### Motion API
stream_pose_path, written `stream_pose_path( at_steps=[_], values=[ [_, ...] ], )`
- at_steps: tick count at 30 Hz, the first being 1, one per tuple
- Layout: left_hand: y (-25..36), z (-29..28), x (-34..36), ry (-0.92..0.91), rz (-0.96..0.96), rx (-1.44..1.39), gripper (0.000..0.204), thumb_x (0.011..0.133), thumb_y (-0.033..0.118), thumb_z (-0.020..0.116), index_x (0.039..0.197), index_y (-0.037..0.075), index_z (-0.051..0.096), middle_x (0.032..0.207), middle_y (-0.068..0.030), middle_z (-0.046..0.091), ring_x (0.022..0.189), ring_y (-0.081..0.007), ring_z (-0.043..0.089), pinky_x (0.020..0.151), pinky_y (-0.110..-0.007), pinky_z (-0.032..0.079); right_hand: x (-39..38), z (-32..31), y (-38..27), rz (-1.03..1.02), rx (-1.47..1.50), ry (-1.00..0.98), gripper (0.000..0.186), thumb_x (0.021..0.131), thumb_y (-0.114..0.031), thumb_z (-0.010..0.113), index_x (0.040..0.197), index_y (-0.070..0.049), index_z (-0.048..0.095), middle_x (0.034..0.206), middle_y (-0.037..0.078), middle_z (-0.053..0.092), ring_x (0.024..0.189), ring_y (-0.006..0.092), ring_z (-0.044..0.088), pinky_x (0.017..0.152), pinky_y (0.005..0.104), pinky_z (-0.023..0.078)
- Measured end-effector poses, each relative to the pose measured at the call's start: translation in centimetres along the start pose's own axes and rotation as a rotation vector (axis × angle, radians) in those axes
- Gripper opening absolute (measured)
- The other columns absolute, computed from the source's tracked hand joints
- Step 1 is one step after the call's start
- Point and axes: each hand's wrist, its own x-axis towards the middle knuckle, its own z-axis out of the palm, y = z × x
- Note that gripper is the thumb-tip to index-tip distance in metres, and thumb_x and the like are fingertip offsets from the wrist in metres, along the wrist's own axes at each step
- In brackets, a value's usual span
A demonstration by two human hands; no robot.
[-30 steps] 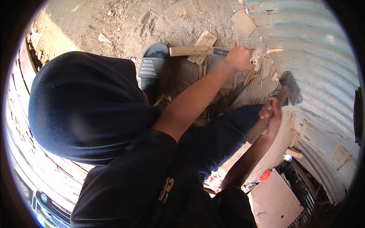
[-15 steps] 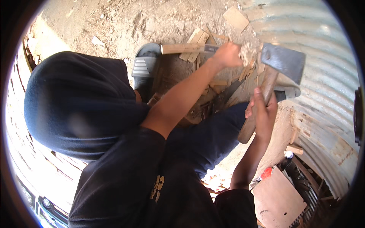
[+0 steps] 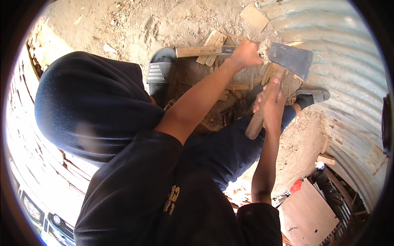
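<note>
Axe (image 3: 289, 59) lowered, sandy ground (image 3: 123, 24), corrugated wall (image 3: 349, 61)

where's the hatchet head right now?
Head view, upper right: the hatchet head sits just right of the left hand, above the right hand gripping its wooden handle, beside the corrugated metal wall.

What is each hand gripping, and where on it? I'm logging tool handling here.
The right hand grips the hatchet midway along its wooden handle. The left hand steadies a piece of wood at its top.
</note>
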Motion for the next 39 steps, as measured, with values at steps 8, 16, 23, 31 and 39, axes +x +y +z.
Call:
stream_pose_path(
  at_steps=[8,16,23,31,39],
  values=[
    [0.1,0.6,0.9,0.063,-0.113,-0.071,0.026,0.058,0.009,0.061,0.071,-0.013,0.059,0.071,-0.0307,0.061,0.068,-0.0412,0.064,0.064,-0.043,0.054,-5.4,-10.6,-6.9,-0.235,0.374,0.057,0.055,0.099,-0.058,0.031,0.103,-0.006,0.047,0.06,0.002,0.043,0.037,0.011,0.039,0.032,0.025,0.037],
    [1.2,0.2,1.4,-0.041,-0.177,-0.028,0.029,0.061,0.012,0.062,0.077,-0.012,0.062,0.076,-0.0306,0.063,0.073,-0.0417,0.065,0.069,-0.043,0.055,-1.8,-4.8,-7.7,-0.381,0.285,0.673,0.058,0.099,-0.059,0.024,0.094,-0.007,0.047,0.059,0.003,0.043,0.044,0.0135,0.04,0.04,0.0282,0.037],
    [0.3,1.2,1.4,-0.025,-0.189,0.034,0.031,0.063,0.018,0.066,0.08,-0.009,0.064,0.079,-0.0291,0.064,0.077,-0.0415,0.065,0.073,-0.043,0.055,1.1,-4.3,-3.1,0.184,0.297,-0.072,0.055,0.098,-0.056,0.039,0.088,-0.003,0.047,0.059,0.003,0.043,0.042,0.0128,0.041,0.039,0.0271,0.036],
    [0.1,2.3,3.4,-0.072,-0.23,0.093,0.034,0.07,0.026,0.065,0.089,-0.003,0.065,0.084,-0.0251,0.067,0.083,-0.0391,0.066,0.077,-0.044,0.054,1.2,-11.7,-5.7,-0.119,0.347,0.126,0.052,0.097,-0.059,0.038,0.095,-0.008,0.047,0.06,0.0,0.041,0.041,0.0098,0.038,0.037,0.025,0.036],
    [-0.2,3.1,4.2,-0.161,-0.23,0.155,0.034,0.072,0.026,0.065,0.094,0.0,0.065,0.089,-0.0227,0.068,0.088,-0.0368,0.066,0.08,-0.044,0.053,6.8,-5.5,-2.0,0.199,0.077,0.028,0.053,0.097,-0.058,0.041,0.09,-0.006,0.049,0.061,0.003,0.046,0.043,0.0122,0.042,0.04,0.0271,0.038]
  ],
)
